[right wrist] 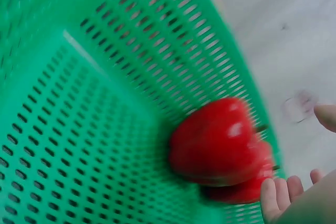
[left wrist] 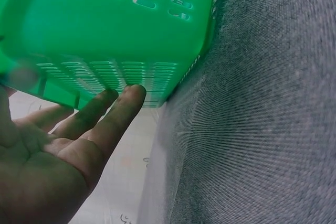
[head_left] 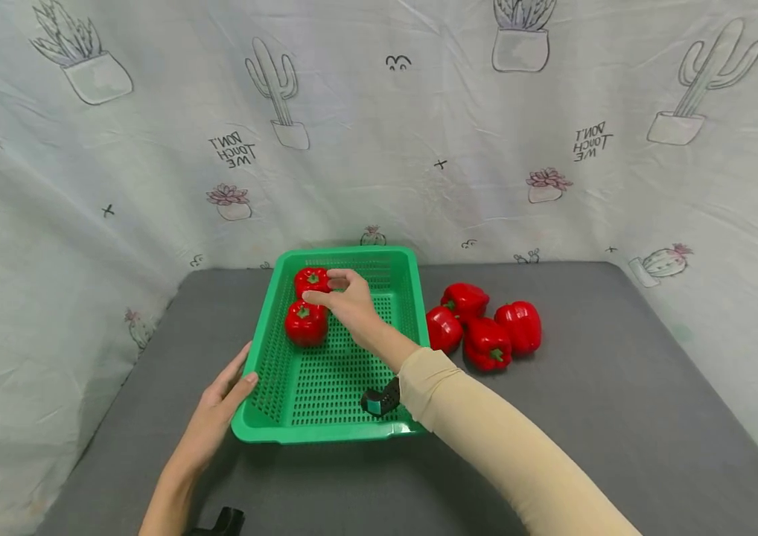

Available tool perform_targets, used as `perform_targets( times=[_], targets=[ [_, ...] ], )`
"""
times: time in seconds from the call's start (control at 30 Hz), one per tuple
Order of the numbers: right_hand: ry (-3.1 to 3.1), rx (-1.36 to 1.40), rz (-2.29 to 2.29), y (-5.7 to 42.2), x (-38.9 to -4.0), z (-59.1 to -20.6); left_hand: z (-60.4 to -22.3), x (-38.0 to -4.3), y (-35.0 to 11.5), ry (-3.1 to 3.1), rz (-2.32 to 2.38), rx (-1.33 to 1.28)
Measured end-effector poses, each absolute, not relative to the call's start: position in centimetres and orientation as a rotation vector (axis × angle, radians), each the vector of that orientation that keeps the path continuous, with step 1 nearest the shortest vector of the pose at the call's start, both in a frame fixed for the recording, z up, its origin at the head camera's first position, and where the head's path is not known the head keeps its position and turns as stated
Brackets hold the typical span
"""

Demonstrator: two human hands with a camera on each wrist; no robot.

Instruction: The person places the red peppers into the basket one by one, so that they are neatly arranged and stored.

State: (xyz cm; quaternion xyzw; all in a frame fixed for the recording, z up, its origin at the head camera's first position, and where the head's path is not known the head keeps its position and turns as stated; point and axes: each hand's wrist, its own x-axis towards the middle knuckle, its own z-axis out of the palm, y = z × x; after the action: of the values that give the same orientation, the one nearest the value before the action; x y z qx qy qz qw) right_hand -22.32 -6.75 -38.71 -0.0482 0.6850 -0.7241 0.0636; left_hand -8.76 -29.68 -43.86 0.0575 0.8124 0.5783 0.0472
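Note:
Two red bell peppers stand in the far left part of a green perforated plastic basket (head_left: 352, 433): a nearer one (head_left: 305, 327) and a farther one (head_left: 309, 278). My right hand (head_left: 352, 304) reaches over the basket beside them, thumb and fingers spread apart. Nothing shows between those fingers in the right wrist view, where the peppers (right wrist: 212, 142) overlap. At the basket's left side is my left hand (head_left: 217, 409), thumb by the rim. Its fingers (left wrist: 123, 114) extend nearly straight along the outer wall in the left wrist view; the thumb's contact there is hidden.
Several red bell peppers (head_left: 488, 344) lie in a group on the grey tabletop (head_left: 620, 417), just right of the basket. Behind the table hangs a pale cloth (head_left: 365, 164) printed with cacti. Black wrist devices (head_left: 381, 398) show below the hands.

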Motion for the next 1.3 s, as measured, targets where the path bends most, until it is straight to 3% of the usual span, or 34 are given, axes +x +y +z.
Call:
perform_targets(
  times=[0.33,0.67,1.03,1.3],
  targets=[
    [2.234,-0.485,-2.196,0.7,-16.4,-34.3,-43.4,-8.8,-30.4,2.503,1.744,0.258],
    [2.445,-0.185,-2.365,7.6,-9.3,-36.8,-44.2,-8.7,-30.8,2.464,1.766,0.258],
    [2.782,0.15,-2.274,12.3,-8.7,-39.8,-44.4,-7.9,-31.3,2.466,1.733,0.197],
    [2.809,0.231,-2.25,14.1,-9.3,-40.1,-44.1,-8.8,-31.3,2.481,1.697,0.185]
  ],
)
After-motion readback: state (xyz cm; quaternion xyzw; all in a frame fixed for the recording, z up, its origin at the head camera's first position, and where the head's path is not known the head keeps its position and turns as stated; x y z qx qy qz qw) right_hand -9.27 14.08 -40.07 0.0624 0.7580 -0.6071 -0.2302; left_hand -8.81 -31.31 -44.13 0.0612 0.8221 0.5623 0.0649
